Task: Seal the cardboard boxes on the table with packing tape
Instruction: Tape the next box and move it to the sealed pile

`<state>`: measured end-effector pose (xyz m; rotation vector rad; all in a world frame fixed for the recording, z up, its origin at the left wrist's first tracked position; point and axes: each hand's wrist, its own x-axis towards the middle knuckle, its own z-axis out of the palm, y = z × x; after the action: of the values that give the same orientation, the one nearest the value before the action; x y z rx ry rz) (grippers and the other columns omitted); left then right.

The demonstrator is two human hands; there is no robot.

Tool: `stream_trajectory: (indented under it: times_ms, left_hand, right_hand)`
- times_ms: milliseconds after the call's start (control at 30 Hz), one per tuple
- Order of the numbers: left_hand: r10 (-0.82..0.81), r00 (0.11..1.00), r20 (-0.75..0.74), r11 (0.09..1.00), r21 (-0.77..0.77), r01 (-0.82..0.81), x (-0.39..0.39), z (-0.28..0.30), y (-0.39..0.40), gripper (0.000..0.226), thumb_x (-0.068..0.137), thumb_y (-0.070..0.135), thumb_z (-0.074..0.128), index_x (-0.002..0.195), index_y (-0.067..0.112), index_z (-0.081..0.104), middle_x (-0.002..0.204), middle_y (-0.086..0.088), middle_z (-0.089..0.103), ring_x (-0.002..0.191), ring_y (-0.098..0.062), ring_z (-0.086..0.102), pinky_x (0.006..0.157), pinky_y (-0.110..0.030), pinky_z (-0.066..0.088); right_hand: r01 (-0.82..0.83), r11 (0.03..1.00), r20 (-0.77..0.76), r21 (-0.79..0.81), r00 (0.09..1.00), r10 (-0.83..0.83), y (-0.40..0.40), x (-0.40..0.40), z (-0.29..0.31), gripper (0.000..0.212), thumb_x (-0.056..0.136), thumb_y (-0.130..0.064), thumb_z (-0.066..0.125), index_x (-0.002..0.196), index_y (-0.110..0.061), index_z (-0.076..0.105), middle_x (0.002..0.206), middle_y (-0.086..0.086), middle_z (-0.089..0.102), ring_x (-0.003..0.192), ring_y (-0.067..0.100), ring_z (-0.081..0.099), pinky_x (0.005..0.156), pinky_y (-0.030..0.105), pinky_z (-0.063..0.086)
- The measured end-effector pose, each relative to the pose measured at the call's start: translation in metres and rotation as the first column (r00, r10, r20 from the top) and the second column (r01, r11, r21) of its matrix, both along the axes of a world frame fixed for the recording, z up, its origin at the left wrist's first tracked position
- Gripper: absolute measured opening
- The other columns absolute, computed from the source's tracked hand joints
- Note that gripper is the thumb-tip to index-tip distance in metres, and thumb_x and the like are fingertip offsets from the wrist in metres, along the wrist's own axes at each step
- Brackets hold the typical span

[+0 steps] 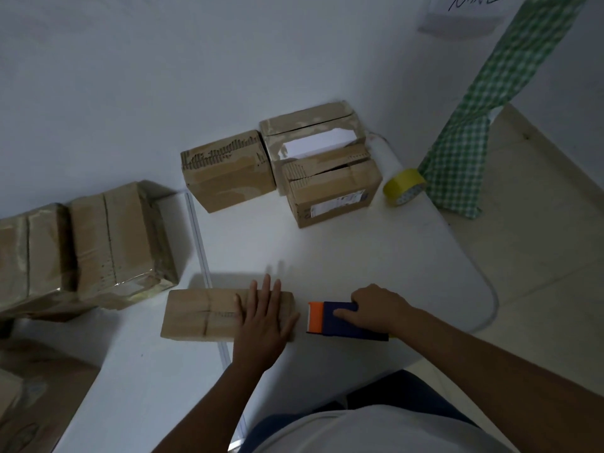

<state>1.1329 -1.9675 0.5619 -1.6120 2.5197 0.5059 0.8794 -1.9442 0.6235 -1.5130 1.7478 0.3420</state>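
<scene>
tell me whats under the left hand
The left hand lies flat on a small cardboard box on the table. The box's top under the palm is hidden.

Left hand [264,317] flat on box [202,313]; right hand [379,308] grips tape dispenser [340,322].

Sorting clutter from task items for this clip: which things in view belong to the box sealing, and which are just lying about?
In use: near box under left hand; tape dispenser in right hand; far boxes; yellow tape roll.
Lying about: checked green cloth; wall paper note.
</scene>
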Motion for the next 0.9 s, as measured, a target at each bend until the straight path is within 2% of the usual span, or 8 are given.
stream_trajectory:
  times_ms: [133,233,300,367,500,667,833,900]
  left_hand:
    - [0.009,1.000,0.015,1.000,-0.014,-0.008,-0.001,-0.003,0.001,0.081,0.092,0.071,0.009,0.157,0.024,-0.002,0.165,0.000,-0.010,0.152,-0.025,-0.016,0.120,-0.054,-0.012]
    - [0.011,1.000,0.007,1.000,-0.012,-0.011,-0.001,-0.004,0.001,0.080,0.093,0.071,0.011,0.158,0.024,0.003,0.166,0.000,-0.004,0.152,-0.024,-0.011,0.120,-0.055,-0.009]
    - [0.011,1.000,0.015,1.000,-0.015,-0.011,-0.001,-0.004,0.001,0.080,0.093,0.070,0.011,0.158,0.023,0.005,0.166,0.000,-0.002,0.152,-0.025,-0.010,0.120,-0.054,-0.010]
    - [0.006,0.999,0.037,1.000,-0.017,-0.005,-0.002,-0.003,0.001,0.080,0.094,0.069,0.013,0.158,0.023,0.005,0.166,-0.001,-0.001,0.152,-0.026,-0.008,0.120,-0.055,-0.008]
    - [0.002,0.999,0.049,1.000,-0.019,-0.001,-0.002,-0.001,0.001,0.078,0.094,0.067,0.015,0.158,0.023,0.009,0.166,-0.001,0.003,0.153,-0.028,-0.004,0.120,-0.056,-0.004]
    - [-0.061,0.997,0.041,0.998,0.001,0.061,-0.001,0.001,-0.001,0.077,0.093,0.068,0.013,0.158,0.028,0.005,0.165,0.006,-0.005,0.152,-0.026,-0.011,0.118,-0.055,-0.012]
    - [-0.436,0.898,0.064,0.898,-0.029,0.439,0.008,0.016,-0.025,0.074,0.097,0.067,0.020,0.157,0.025,0.013,0.165,0.003,0.003,0.152,-0.032,-0.003,0.119,-0.056,-0.007]
    - [-0.469,0.882,0.052,0.881,-0.051,0.471,0.016,0.023,-0.031,0.075,0.097,0.067,0.026,0.157,0.024,0.016,0.165,-0.001,0.003,0.152,-0.032,-0.002,0.119,-0.055,-0.004]
  right_hand:
    - [-0.050,0.998,-0.078,-0.046,0.996,0.046,-0.005,0.012,0.002,0.053,0.090,-0.068,0.044,0.070,-0.019,0.041,0.077,-0.002,0.044,0.073,0.017,0.048,0.060,0.029,0.038]
    - [-0.075,0.992,-0.111,-0.097,0.992,0.064,-0.008,0.019,0.000,0.054,0.090,-0.067,0.044,0.068,-0.018,0.040,0.082,0.003,0.052,0.072,0.017,0.049,0.061,0.029,0.039]
    - [-0.074,0.991,-0.123,-0.109,0.991,0.061,-0.010,0.027,-0.003,0.055,0.091,-0.066,0.044,0.067,-0.017,0.043,0.073,-0.001,0.048,0.068,0.016,0.049,0.055,0.027,0.035]
    - [-0.027,0.997,-0.112,-0.073,0.993,0.019,-0.015,0.036,-0.009,0.056,0.091,-0.065,0.044,0.070,-0.014,0.046,0.070,-0.002,0.045,0.068,0.016,0.049,0.054,0.027,0.034]
    - [0.119,0.993,-0.109,0.025,0.987,-0.116,-0.023,0.022,-0.011,0.047,0.094,-0.059,0.044,0.086,-0.013,0.052,0.088,0.004,0.056,0.078,0.019,0.054,0.065,0.028,0.041]
    - [0.155,0.967,-0.180,-0.200,0.965,-0.192,-0.022,-0.019,0.004,0.052,0.094,-0.064,0.039,0.084,-0.014,0.051,0.071,-0.003,0.046,0.067,0.018,0.050,0.056,0.028,0.037]
    - [0.128,0.948,-0.105,-0.290,0.981,-0.164,-0.025,-0.003,-0.006,0.034,0.101,-0.039,0.045,0.116,-0.008,0.048,0.106,0.009,0.062,0.087,0.023,0.061,0.064,0.031,0.043]
    - [0.169,0.951,-0.038,-0.257,0.982,-0.185,-0.021,0.006,-0.016,0.035,0.100,-0.032,0.048,0.124,-0.006,0.044,0.117,0.014,0.058,0.098,0.027,0.060,0.073,0.034,0.045]
